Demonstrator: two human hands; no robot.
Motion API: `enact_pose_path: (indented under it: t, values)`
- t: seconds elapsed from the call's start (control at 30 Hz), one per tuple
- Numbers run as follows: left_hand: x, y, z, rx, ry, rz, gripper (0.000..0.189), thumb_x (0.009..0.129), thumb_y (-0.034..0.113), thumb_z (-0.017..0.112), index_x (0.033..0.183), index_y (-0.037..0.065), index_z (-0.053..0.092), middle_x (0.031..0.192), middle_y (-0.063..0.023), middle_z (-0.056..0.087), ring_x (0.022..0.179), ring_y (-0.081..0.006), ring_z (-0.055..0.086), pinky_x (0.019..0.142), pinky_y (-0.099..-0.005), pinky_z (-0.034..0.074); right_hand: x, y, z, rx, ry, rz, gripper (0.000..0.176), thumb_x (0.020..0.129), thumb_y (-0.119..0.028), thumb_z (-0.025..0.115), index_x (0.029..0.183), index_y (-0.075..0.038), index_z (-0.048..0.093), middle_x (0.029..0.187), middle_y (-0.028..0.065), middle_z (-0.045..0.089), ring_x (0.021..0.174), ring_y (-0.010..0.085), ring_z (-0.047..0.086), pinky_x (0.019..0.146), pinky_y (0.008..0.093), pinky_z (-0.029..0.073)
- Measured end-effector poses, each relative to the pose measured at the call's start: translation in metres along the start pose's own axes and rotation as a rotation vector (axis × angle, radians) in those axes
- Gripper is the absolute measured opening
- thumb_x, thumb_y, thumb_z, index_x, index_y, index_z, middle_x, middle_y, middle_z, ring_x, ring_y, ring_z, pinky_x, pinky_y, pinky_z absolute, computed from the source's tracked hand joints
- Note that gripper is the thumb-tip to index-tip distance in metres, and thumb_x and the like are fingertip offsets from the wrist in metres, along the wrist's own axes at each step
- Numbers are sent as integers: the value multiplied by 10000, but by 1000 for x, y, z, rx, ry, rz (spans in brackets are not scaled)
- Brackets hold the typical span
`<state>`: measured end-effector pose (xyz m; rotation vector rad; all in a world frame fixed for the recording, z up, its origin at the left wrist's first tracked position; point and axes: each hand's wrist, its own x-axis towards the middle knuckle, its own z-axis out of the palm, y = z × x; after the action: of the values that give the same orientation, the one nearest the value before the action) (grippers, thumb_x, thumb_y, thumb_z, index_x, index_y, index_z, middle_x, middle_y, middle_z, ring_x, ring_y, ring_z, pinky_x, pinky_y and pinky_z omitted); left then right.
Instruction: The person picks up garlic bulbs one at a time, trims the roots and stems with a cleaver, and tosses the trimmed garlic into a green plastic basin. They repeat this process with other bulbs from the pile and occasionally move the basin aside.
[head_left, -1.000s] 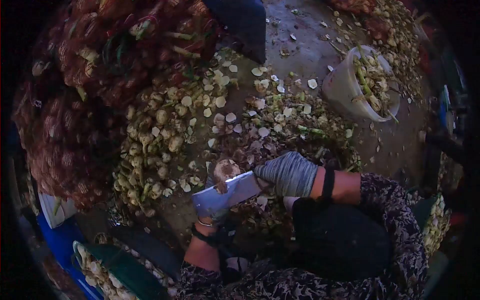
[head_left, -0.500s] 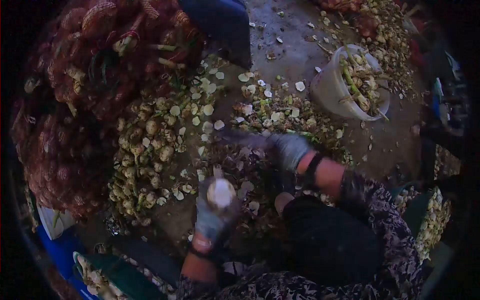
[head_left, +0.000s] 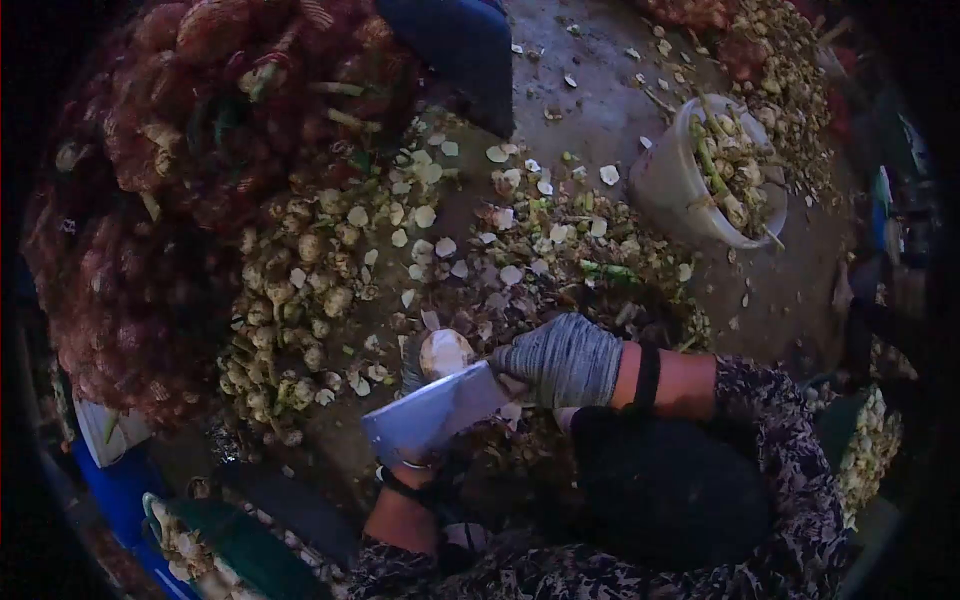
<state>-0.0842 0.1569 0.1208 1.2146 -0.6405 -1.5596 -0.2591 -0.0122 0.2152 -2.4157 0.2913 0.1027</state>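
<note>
My right hand (head_left: 562,362), in a grey knit glove, is closed round the handle of a wide cleaver (head_left: 435,410). The blade slants down to the left and covers most of my left hand (head_left: 411,362). A round, pale bulb (head_left: 445,353) with a white cut face sits in my left hand, just above the blade's upper edge. Only a bit of the left glove shows beside the bulb; its fingers are largely hidden.
Red mesh sacks of bulbs (head_left: 150,300) are stacked at the left, beside a heap of loose bulbs (head_left: 290,310). A white bucket (head_left: 665,180) of trimmings leans at the upper right. Peelings (head_left: 560,235) litter the floor. Green containers (head_left: 245,560) stand near the lower edges.
My right hand has swung down and left, bringing the cleaver from beyond the bulb to in front of my left hand. The bulb remains in my left hand, slightly higher.
</note>
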Motion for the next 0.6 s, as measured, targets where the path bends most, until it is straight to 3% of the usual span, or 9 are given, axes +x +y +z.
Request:
enact_pose_path:
  t: [0.07,0.23,0.37,0.4,0.47,0.5,0.53,0.57,0.6]
  values:
    - [3,-12,0,-78,-45,-54,413,847,48,692,1219,60,515,1178,-87,600,1023,-189,610,913,-330,516,1,-1,0,59,-161,135,292,746,-182,650,1028,-120,607,819,110,644,782,332,659,659,435,523]
    - [7,-4,6,-136,-50,-124,413,831,27,707,1195,59,516,1154,-84,595,1012,-185,612,896,-328,525,-4,14,18,-51,-83,90,280,742,-148,641,1017,-114,595,818,121,642,792,346,658,657,447,523]
    - [1,32,20,-29,169,-162,414,818,11,720,1176,58,518,1136,-82,591,1003,-182,614,883,-326,531,-1,48,29,-69,-53,228,322,739,-164,661,1051,-108,606,822,136,647,811,356,659,677,450,529]
    - [-2,43,26,-29,246,-187,414,815,6,723,1171,58,518,1131,-81,590,1000,-181,615,880,-326,533,-5,82,50,-73,-51,220,322,739,-164,661,1051,-108,606,822,136,647,811,356,659,677,450,529]
    - [-11,65,40,-48,311,-209,415,812,2,726,1166,58,518,1126,-81,589,998,-180,615,876,-326,535,-18,153,100,305,414,313,379,746,-196,682,1103,-93,613,838,130,654,811,369,653,688,448,532]
    - [-17,77,52,-1,311,-67,437,791,-12,741,1162,55,521,1110,-75,596,962,-178,618,859,-327,540,-21,100,40,60,244,416,366,793,-249,707,1109,-87,616,888,151,668,852,361,651,733,413,531]
    - [-22,83,57,51,316,75,459,770,-26,756,1159,53,524,1095,-69,603,926,-175,620,842,-329,545,-12,91,42,61,245,402,366,793,-249,707,1109,-87,616,888,151,668,852,361,651,733,413,531]
    - [-14,66,49,392,378,318,542,731,83,825,1178,63,518,1085,-73,608,937,-190,626,817,-339,541,-7,81,47,272,314,374,393,814,-295,717,1128,-82,614,932,156,675,886,340,655,768,395,525]
    - [-5,55,43,391,381,325,542,731,83,825,1178,63,518,1085,-73,608,937,-190,626,817,-339,541,-3,72,49,475,382,344,426,835,-342,727,1148,-77,613,976,162,683,921,318,658,803,378,518]
